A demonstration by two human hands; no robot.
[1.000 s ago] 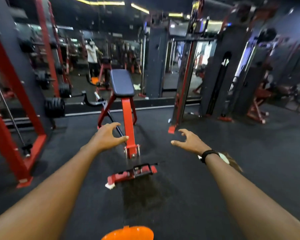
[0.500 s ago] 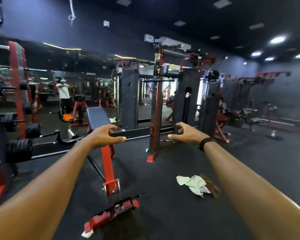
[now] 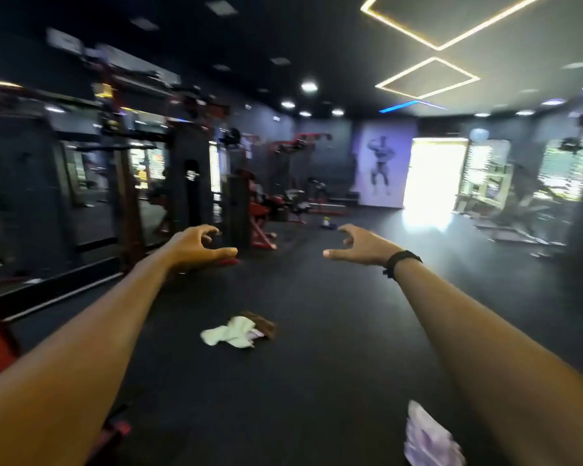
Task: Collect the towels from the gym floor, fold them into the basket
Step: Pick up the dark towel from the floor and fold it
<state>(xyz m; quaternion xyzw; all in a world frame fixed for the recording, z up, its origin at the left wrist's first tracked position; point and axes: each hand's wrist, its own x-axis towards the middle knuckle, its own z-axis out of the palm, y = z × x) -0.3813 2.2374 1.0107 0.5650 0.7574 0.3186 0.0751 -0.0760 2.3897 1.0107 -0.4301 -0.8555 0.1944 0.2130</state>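
While both arms reach forward, the left hand [image 3: 196, 245] and right hand [image 3: 359, 245] hang empty, fingers loosely curled. Two heaps of towels lie on the dark floor [image 3: 317, 381]: a pale heap over a brown towel [image 3: 238, 331] below and between the hands, and a lilac towel [image 3: 429, 438] nearer, under the right forearm. Weight machines [image 3: 189, 183] line the dim room's left side.

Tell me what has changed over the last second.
The view swung up and to the right: the red bench and orange basket left the frame, and a pale towel and a lilac towel on the floor came into view. Left hand and right hand stay outstretched, holding nothing.
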